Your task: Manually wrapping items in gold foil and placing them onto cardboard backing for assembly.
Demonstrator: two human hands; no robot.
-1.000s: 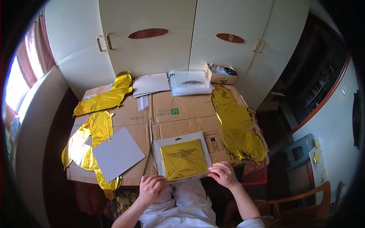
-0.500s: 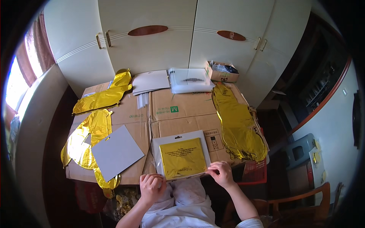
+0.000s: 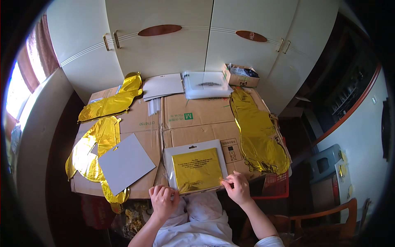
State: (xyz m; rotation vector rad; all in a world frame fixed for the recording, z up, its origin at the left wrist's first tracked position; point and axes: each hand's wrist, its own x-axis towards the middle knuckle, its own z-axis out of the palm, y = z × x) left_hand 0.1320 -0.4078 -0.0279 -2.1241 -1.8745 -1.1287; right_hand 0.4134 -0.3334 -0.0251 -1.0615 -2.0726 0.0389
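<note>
Before me, at the table's near edge, lies a clear plastic bag (image 3: 167, 164) holding a white card (image 3: 218, 145) with a hanging slot. A folded gold foil balloon (image 3: 195, 169) shows in front of the card, beneath dark print on the bag. My left hand (image 3: 163, 201) is closed at the bag's lower left corner, fingers curled over its edge. With thumb and forefinger together, my right hand (image 3: 236, 188) pinches the bag at its lower right edge. A loose grey-white card (image 3: 126, 164) with a slot lies left of the bag.
Flat gold foil balloons lie left (image 3: 109, 107) and right (image 3: 261, 138) on the cardboard-covered table (image 3: 197, 131). Along the back are stacked cards (image 3: 164, 86), a pile of clear bags (image 3: 205, 85) and a small carton (image 3: 242, 78). A red basket (image 3: 276, 186) sits below at right.
My right hand has shifted slightly left and up along the bag's lower right edge. My left hand stays at the lower left corner.
</note>
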